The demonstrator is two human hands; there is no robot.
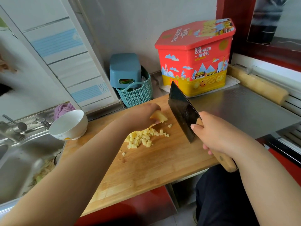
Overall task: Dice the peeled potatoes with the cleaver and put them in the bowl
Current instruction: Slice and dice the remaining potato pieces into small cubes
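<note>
Fingers of the right hand (216, 136) were curled tight round the wooden handle of the cleaver (182, 110), so that grip was closed on it. The dark blade was lifted off the cutting board (146, 168) and tipped up toward 12 o'clock. The left hand (143, 116) held a potato chunk (158, 116) in a closed grip, with fingers bent over its top, just left of the blade.

A pile of potato cubes (143, 137) lay on the board at about 6 o'clock from that hand. The white bowl (68, 124) sat at 9 o'clock, on the left end of the board by the sink (16, 160). It looked like no cubes were in it yet. A red and yellow cookie tin (195, 57) stood at 12 o'clock on the steel counter (244, 108).

To do this step well, I think the chunk should sit flat side down so it cannot roll. The left fingertips should tuck back, away from the edge. The blade should come straight down, in even slices, then go across them to make cubes.

Some things were hard to see. The left fingertips were hidden behind the chunk, so I could not tell how close they were to the blade. The far inside of the bowl was out of sight. Whether more whole potatoes waited somewhere, I could not tell.
</note>
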